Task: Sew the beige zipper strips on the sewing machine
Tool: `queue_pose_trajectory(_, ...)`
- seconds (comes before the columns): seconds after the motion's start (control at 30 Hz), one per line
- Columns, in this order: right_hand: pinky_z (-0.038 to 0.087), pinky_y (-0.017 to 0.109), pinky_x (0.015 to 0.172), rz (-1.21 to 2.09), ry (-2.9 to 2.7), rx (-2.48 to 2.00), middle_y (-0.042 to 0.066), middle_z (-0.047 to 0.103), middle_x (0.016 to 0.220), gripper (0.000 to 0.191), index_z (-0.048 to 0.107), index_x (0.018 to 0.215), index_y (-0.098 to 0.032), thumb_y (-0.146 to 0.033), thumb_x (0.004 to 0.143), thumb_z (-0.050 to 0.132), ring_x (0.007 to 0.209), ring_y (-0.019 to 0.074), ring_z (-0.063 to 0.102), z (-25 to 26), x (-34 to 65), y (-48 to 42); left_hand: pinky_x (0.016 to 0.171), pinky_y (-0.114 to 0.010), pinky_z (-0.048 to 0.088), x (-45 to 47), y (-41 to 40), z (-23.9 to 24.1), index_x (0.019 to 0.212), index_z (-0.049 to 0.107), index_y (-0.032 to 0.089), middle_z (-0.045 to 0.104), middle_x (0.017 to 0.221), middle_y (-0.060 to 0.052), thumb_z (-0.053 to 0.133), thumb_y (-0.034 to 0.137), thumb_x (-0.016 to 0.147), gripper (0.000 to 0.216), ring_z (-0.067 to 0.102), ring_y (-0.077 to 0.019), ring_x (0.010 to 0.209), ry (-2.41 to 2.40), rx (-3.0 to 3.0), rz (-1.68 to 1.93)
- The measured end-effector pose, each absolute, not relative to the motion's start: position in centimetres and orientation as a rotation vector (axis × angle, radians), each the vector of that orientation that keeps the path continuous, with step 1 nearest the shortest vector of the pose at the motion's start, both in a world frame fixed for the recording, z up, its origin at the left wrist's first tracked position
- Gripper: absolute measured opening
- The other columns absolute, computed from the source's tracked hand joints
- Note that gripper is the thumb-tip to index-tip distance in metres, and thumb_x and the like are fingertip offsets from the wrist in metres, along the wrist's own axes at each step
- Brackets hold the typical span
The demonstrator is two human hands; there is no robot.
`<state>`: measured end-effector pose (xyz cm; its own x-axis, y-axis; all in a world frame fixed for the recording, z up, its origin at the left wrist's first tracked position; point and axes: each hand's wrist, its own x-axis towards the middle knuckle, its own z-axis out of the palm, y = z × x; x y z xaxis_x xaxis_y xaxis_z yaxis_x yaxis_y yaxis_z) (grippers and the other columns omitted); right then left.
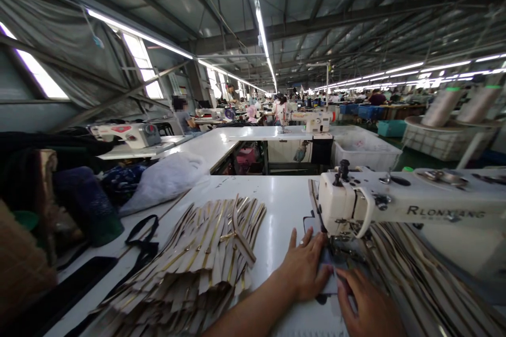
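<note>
My left hand (306, 266) lies flat with fingers stretched out, pressing a small dark fabric piece (328, 287) onto the white table just left of the needle. My right hand (367, 303) rests below the needle, fingers curled on the same piece. The white sewing machine (399, 200) marked RLONXIANG stands over both hands, its head directly above the fabric. A fanned stack of beige zipper strips (205, 253) lies to the left of my left hand.
More beige strips (419, 279) pile under the machine arm at right. A white plastic bag (166, 179), dark bundles and a black strap (144, 242) sit at left. Other sewing stations, a white bin (366, 152) and seated workers fill the hall behind.
</note>
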<state>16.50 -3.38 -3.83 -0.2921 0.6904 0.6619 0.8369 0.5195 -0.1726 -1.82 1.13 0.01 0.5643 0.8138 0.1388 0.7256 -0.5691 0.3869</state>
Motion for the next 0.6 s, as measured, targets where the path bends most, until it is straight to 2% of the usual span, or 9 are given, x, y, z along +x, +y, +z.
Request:
queue_pose_trajectory(0.07,0.055,0.028,0.057,-0.287,-2.049,-1.25,0.004,0.071,0.079,0.019,0.062,0.095,-0.023,-0.021,0.088,0.044,0.067,0.0175,0.07,-4.0,16.5,-3.3,0.112,-0.07,0.002,-1.6,1.3,0.1,0.151,0.02,0.017,0.039,0.15,-0.014,0.035,0.037,0.097,0.06,0.023,-0.0343,0.143,1.358,2.53,0.448)
queue_pose_trajectory(0.17,0.056,0.027,0.059,-0.281,-2.051,-1.264,0.003,0.072,0.081,0.02,0.062,0.096,-0.023,-0.02,0.088,0.044,0.069,0.0174,0.071,-4.3,16.7,-3.1,0.112,-0.07,0.003,-1.2,1.3,0.7,0.149,0.024,0.012,0.044,0.144,-0.019,0.04,0.026,0.094,0.06,0.036,-0.0351,0.137,1.497,2.594,0.374)
queue_pose_trajectory(0.27,0.056,0.025,0.061,-0.243,-2.075,-1.251,0.003,0.072,0.083,0.021,0.062,0.098,-0.023,-0.02,0.088,0.045,0.071,0.0166,0.071,-4.4,16.9,-3.1,0.111,-0.063,0.024,-0.9,0.0,1.3,0.143,0.038,0.008,0.057,0.129,-0.023,0.041,0.018,0.092,0.053,0.054,-0.034,0.121,1.595,2.66,0.1)
queue_pose_trajectory(0.33,0.056,0.025,0.06,-0.224,-2.063,-1.246,0.004,0.073,0.083,0.02,0.063,0.097,-0.023,-0.02,0.088,0.045,0.07,0.0167,0.071,-4.4,16.9,-3.0,0.107,-0.056,0.036,-0.9,-1.4,1.5,0.13,0.054,0.006,0.066,0.112,-0.022,0.042,0.014,0.091,0.042,0.063,-0.032,0.107,1.581,2.711,-0.084)
queue_pose_trajectory(0.4,0.056,0.025,0.059,-0.215,-2.03,-1.239,0.004,0.073,0.081,0.02,0.063,0.095,-0.023,-0.021,0.088,0.044,0.068,0.0168,0.071,-4.3,16.9,-3.1,0.103,-0.052,0.041,-1.0,-2.8,1.3,0.107,0.068,0.008,0.071,0.094,-0.018,0.047,0.012,0.088,0.028,0.068,-0.0293,0.092,1.498,2.785,-0.187)
queue_pose_trajectory(0.5,0.056,0.025,0.058,-0.205,-1.995,-1.233,0.003,0.073,0.08,0.02,0.063,0.094,-0.023,-0.023,0.089,0.043,0.068,0.0168,0.071,-4.3,16.8,-3.1,0.095,-0.048,0.047,-1.8,-4.1,1.5,0.084,0.071,0.013,0.07,0.078,-0.012,0.056,0.01,0.084,0.016,0.069,-0.0241,0.075,1.388,2.882,-0.208)
queue_pose_trajectory(0.6,0.055,0.025,0.059,-0.191,-1.992,-1.251,0.003,0.073,0.082,0.02,0.063,0.094,-0.024,-0.024,0.091,0.042,0.069,0.0168,0.071,-4.5,16.9,-3.1,0.077,-0.039,0.053,-3.3,-4.0,2.8,0.083,0.069,0.015,0.068,0.081,-0.01,0.058,0.014,0.086,0.012,0.067,-0.0232,0.075,1.338,2.94,-0.133)
